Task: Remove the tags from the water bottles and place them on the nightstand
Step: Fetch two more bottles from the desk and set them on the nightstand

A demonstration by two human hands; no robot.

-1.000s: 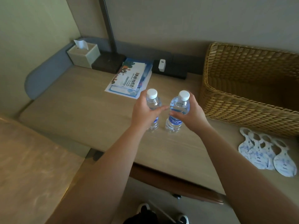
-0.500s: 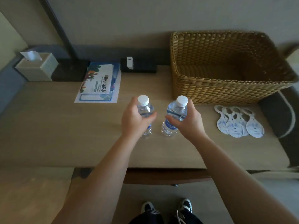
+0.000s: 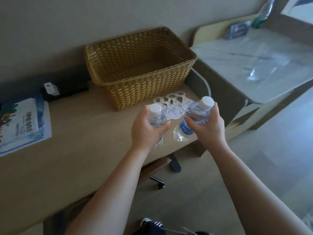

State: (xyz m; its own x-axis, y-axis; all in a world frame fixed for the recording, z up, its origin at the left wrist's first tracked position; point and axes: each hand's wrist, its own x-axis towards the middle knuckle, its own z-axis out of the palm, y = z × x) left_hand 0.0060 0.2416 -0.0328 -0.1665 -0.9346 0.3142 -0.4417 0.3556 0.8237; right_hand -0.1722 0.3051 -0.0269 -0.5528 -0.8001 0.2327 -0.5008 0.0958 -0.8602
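Each hand gripped a bottle: left hand (image 3: 146, 131) on the left bottle (image 3: 156, 119), right hand (image 3: 207, 127) on the right bottle (image 3: 194, 118), above the desk's (image 3: 81, 150) right end. Best carried upright to the nightstand (image 3: 240, 65), far right, and set well apart.

clear glossy plastic bottles (image 3: 194, 116) w/ white caps, woven wicker basket (image 3: 140, 92), matt wood-look desk (image 3: 67, 150), paper tags (image 3: 171, 107)
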